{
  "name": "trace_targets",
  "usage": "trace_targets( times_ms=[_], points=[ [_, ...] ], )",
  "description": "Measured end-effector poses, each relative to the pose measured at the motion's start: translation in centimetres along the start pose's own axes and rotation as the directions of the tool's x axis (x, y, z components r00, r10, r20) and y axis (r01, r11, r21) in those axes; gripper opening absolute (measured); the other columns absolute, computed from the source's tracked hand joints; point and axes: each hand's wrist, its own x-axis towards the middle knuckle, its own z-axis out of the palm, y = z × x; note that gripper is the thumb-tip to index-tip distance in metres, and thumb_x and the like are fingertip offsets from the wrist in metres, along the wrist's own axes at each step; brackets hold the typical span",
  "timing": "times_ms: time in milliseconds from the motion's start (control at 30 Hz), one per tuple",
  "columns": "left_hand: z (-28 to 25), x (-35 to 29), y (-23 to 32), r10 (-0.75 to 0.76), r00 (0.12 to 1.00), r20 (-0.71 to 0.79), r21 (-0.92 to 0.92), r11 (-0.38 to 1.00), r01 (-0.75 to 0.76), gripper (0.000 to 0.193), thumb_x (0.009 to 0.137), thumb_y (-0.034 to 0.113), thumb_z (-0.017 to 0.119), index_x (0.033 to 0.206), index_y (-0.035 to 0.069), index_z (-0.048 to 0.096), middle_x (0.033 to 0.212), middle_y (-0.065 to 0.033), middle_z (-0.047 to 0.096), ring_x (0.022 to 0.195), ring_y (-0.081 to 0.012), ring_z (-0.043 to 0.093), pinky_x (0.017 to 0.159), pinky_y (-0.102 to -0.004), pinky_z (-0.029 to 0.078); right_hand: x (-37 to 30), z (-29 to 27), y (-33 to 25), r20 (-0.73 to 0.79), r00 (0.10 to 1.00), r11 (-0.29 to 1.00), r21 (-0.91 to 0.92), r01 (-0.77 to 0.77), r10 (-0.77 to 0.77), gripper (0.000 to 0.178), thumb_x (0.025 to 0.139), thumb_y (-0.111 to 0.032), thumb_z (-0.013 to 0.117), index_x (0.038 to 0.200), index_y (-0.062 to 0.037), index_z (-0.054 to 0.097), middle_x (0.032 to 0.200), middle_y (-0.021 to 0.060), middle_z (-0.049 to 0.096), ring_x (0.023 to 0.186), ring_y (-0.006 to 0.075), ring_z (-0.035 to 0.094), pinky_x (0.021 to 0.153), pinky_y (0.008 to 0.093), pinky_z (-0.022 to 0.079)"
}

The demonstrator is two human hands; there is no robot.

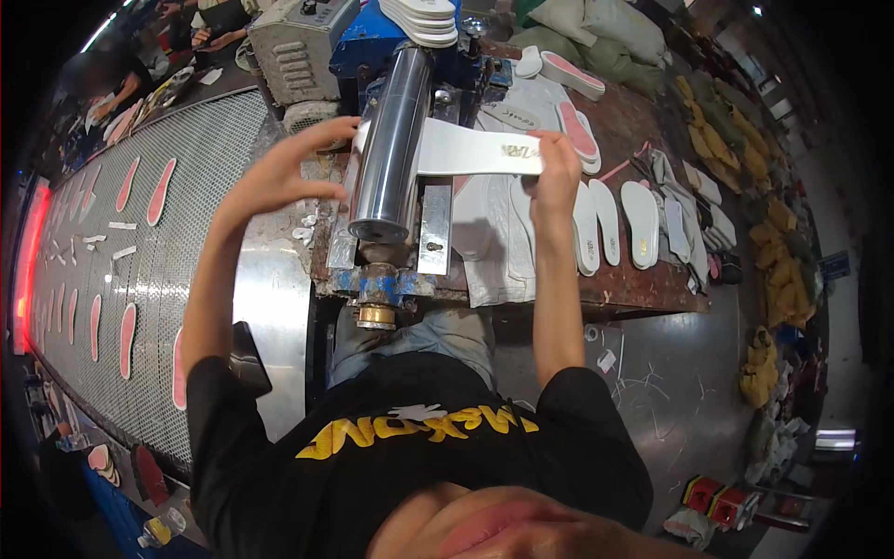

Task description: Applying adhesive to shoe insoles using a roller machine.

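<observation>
A white insole [477,152] with a gold mark at its heel lies lengthwise across the machine, one end passing behind or under the shiny metal roller [391,140]. My right hand [556,168] pinches its heel end to the right of the roller. My left hand [287,175] is at the roller's left side, thumb and fingers spread wide. Its fingertips come close to a white edge showing beside the roller; whether they touch it I cannot tell. Several finished-looking white insoles [641,224] lie in a row right of my right hand.
A mesh conveyor [200,168] carrying several pink insoles runs along the left. Stacked white insoles [419,20] rest atop the blue machine body. Pink-and-white insoles [577,130] lie on the brown table [615,296] at right. Other people work at the far left.
</observation>
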Motion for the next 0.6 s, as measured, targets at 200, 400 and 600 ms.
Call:
trace_targets(
  times_ms=[200, 400, 600],
  points=[
    [-3.2, 1.8, -1.9, 0.033, 0.988, 0.153, 0.200, 0.978, -0.064, 0.078, 0.061, 0.033, 0.083, 0.127, 0.008, 0.050, 0.130, -0.0102, 0.053, 0.121, -0.0288, 0.049, 0.103, -0.0396, 0.038, -4.5, 5.1, -1.3, 0.220, 0.967, 0.992, -0.025, -0.128, 0.130, 0.019, 0.091, -0.019, 0.053, 0.099, -0.0017, 0.058, 0.063, -0.0018, 0.054, 0.042, 0.0013, 0.037, 0.036, 0.0184, 0.023],
    [-5.4, -0.5, -6.2, -0.060, 0.972, 0.225, 0.199, 0.980, 0.014, 0.091, 0.054, 0.015, 0.081, 0.137, 0.013, 0.043, 0.137, -0.0076, 0.048, 0.126, -0.0263, 0.045, 0.108, -0.0420, 0.034, -4.4, 5.9, -0.6, 0.418, 0.903, 0.995, -0.067, -0.073, 0.095, 0.023, 0.094, -0.020, 0.050, 0.098, -0.0007, 0.061, 0.053, -0.0057, 0.043, 0.043, 0.0014, 0.034, 0.040, 0.0182, 0.021],
    [-3.5, -10.5, -10.1, -0.354, 0.893, 0.277, -0.584, 0.676, 0.449, 0.091, 0.062, 0.029, 0.084, 0.139, 0.012, 0.039, 0.129, -0.0108, 0.053, 0.116, -0.0242, 0.053, 0.104, -0.0416, 0.039, -4.9, 3.0, 0.4, 0.220, 0.965, 0.988, 0.031, -0.152, 0.142, 0.020, 0.094, -0.017, 0.049, 0.098, 0.0001, 0.058, 0.053, -0.0034, 0.040, 0.043, 0.0029, 0.030, 0.040, 0.0182, 0.021]
  ],
)
